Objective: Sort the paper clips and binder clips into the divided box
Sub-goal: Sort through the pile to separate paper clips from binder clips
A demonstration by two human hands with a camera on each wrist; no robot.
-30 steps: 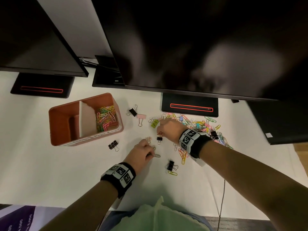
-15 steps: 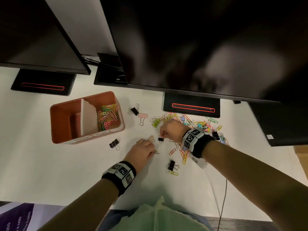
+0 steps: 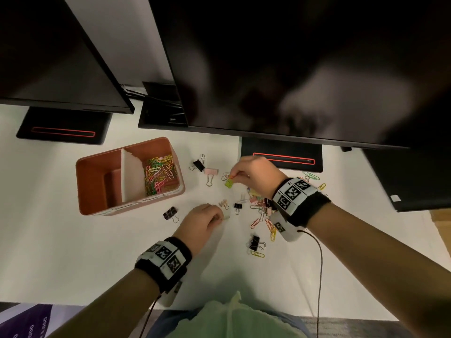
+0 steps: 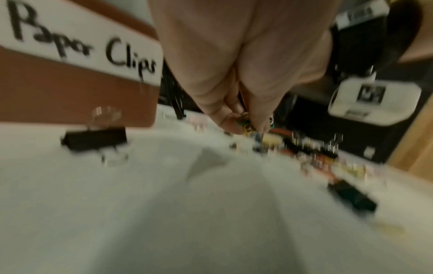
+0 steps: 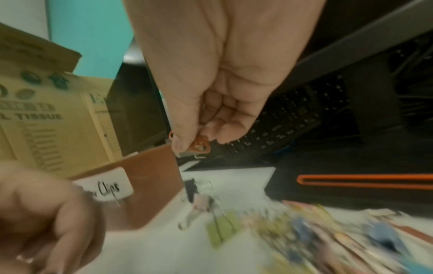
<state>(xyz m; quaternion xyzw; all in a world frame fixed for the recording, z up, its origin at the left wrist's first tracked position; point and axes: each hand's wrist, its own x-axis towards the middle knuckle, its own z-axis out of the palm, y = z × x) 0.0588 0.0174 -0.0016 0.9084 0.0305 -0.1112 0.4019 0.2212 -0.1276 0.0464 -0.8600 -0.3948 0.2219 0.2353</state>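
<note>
Right hand [image 3: 255,175] raised above the table [image 3: 48,240], thumb and forefinger pinching an orange paper clip [image 5: 199,145]. Left hand [image 3: 202,222] low over the table, fingers closed on a few coloured paper clips [image 4: 244,124]. Brown divided box [image 3: 87,189] to the left: right compartment holds mixed-colour paper clips [image 3: 159,173]. Black binder clip [image 3: 170,213] lies just beside the box.

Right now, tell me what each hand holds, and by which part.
Right hand pinches an orange paper clip at one end. Left hand pinches several paper clips at its fingertips; by which part cannot be told.
</note>
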